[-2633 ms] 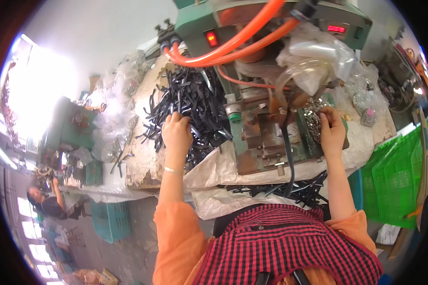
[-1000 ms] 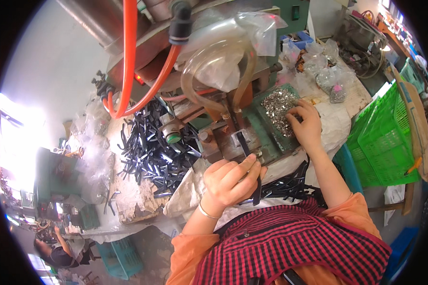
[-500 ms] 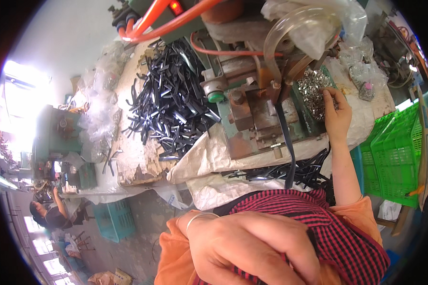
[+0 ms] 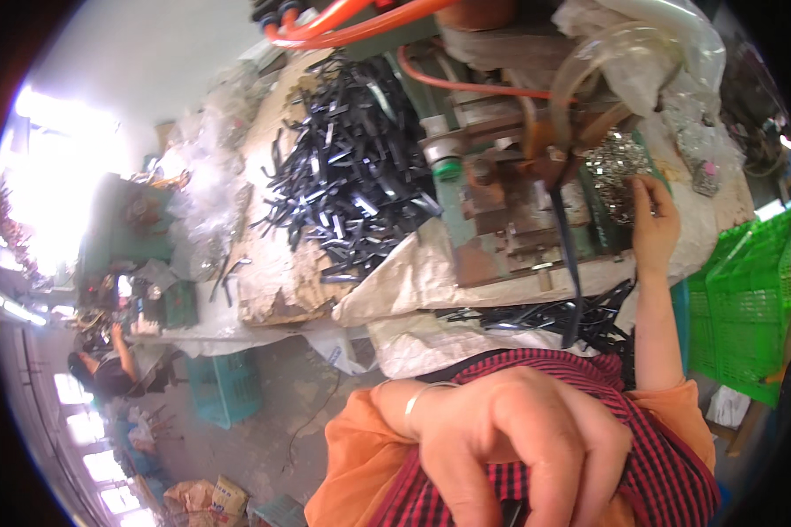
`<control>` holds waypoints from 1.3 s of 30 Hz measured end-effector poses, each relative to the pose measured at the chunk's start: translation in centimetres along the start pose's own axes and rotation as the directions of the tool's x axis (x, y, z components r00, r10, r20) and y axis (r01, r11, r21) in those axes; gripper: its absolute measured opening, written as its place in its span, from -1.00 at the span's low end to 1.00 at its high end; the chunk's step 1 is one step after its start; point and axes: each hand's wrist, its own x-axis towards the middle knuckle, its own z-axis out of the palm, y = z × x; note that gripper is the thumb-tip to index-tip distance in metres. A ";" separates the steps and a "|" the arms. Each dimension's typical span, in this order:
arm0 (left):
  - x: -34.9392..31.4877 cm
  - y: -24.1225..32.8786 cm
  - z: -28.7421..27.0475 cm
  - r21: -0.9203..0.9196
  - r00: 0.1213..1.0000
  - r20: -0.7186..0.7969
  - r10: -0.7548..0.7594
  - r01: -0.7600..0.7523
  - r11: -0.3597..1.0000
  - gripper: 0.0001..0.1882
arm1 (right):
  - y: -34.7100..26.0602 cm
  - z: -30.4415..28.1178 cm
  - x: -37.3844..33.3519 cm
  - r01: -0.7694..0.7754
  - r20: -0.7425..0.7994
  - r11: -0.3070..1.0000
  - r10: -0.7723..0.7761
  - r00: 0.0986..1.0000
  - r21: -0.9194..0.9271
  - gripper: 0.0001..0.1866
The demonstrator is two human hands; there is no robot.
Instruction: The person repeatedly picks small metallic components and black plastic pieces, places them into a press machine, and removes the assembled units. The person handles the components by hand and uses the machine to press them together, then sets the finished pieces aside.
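My left hand (image 4: 523, 430), large in front of my checked apron, has its fingers curled down. A sliver of something dark shows below them, too little to name. At the right, my right hand (image 4: 656, 224) dips its bent fingers into a heap of small shiny metal pieces (image 4: 613, 162); what they pinch, if anything, is too small to make out. Beside that heap stands a greasy bench machine (image 4: 510, 211) with a metal block. A narrow black strip (image 4: 569, 263) hangs down from the machine's middle toward my lap, touched by neither hand.
Many black strips with shiny ends (image 4: 351, 176) lie piled on the worn table left of the machine. More black strips (image 4: 589, 316) rest on the cloth before me. Green plastic crates (image 4: 743, 303) stand at right, a teal crate (image 4: 224, 386) on the floor. Another person (image 4: 114, 364) works far left.
The whole view has shifted, so the bench sits further right. My left hand has turned and curled its fingers more. My right hand stays at the metal pieces, its fingers more bent.
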 end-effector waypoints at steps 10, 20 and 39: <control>0.9 -1.7 1.6 -0.133 0.986 0.034 0.163 -0.157 0.978 -0.82 | 2.2 -0.4 -0.5 -0.056 0.019 0.998 0.055 0.998 0.042 -0.77; -0.7 3.7 0.0 0.151 0.941 -0.339 -0.008 0.063 0.987 -0.78 | 1.0 -0.6 -0.8 -0.007 -0.006 1.000 0.007 1.000 0.014 -0.77; 1.5 5.3 2.0 0.028 0.987 -0.120 -0.110 0.115 0.993 -0.24 | -1.0 -0.1 -1.1 0.006 -0.040 0.999 -0.004 0.999 0.052 -0.83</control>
